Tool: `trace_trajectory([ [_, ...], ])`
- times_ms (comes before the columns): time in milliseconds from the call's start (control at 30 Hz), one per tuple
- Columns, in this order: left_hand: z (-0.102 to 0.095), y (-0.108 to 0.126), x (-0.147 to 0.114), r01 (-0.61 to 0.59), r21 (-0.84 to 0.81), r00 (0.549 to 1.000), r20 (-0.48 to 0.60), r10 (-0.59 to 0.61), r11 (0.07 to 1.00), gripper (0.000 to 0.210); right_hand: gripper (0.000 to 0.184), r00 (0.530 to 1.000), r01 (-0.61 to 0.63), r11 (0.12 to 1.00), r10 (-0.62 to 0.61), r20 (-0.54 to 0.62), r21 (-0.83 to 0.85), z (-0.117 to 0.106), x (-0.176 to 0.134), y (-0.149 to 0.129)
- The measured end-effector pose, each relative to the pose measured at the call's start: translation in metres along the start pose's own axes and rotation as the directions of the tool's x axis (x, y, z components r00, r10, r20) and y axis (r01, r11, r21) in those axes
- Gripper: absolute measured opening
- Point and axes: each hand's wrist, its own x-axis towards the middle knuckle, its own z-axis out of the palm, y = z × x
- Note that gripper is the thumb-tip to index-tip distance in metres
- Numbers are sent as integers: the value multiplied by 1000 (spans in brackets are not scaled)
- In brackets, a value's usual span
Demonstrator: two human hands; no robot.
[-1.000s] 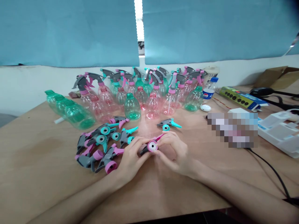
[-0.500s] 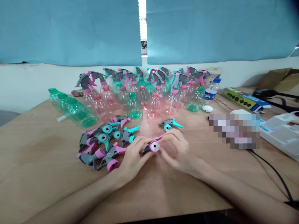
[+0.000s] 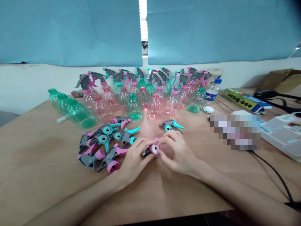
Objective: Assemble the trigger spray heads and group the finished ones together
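Observation:
Between my hands is a grey and pink trigger spray head, its pink collar turned toward me with a white disc inside. My left hand grips its dark body from the left. My right hand pinches the collar at its right side with thumb and fingers. Left of my left hand lies a pile of loose spray heads in grey with pink or teal parts. A single teal and grey spray head rests just beyond my right hand.
Pink and green bottles, many with spray heads on, stand across the back, including a green open bottle. Green bottles lie at the left. On the right are a white tray, a long box and a black cable.
My right fingers have shifted slightly around the pink collar, with the thumb a little lower. The spray head stays in nearly the same place between both hands.

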Motion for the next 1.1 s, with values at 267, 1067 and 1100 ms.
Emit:
trace_trajectory([
  [267,1,-1,-2,-53,63,999,-8,53,997,26,10,997,-23,1000,22,76,2,-4,3,-1],
  [1067,1,-3,-2,-117,170,992,-35,125,978,21,7,993,17,972,12,121,-235,-10,6,-2],
  [1100,1,-3,-2,-117,166,992,-36,125,979,22,7,994,15,971,11,106,-239,-9,6,-2],
])
